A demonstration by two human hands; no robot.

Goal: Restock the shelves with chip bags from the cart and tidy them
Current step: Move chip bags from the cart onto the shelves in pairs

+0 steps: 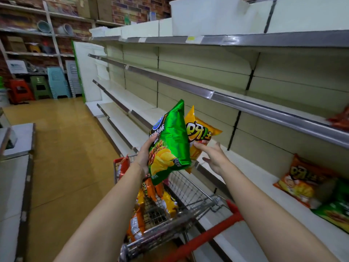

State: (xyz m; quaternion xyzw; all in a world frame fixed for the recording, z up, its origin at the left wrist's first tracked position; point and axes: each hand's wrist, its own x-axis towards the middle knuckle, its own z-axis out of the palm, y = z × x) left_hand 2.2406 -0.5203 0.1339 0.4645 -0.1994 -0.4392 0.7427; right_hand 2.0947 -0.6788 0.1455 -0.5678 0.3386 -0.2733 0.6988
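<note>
Green chip bag (170, 140) is gripped by the left hand (145, 155) above the cart (188, 210); at three o'clock, yellow bag (200, 133) is touched by the right hand's (213, 157) straight fingers.

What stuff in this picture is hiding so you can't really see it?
- Yellow chip bag, head view: its left part sits behind the green chip bag.
- Red bag on the upper shelf: blurred and cut off by the right edge.
- Bags in the cart: partly hidden by the left arm and the wire.
</note>
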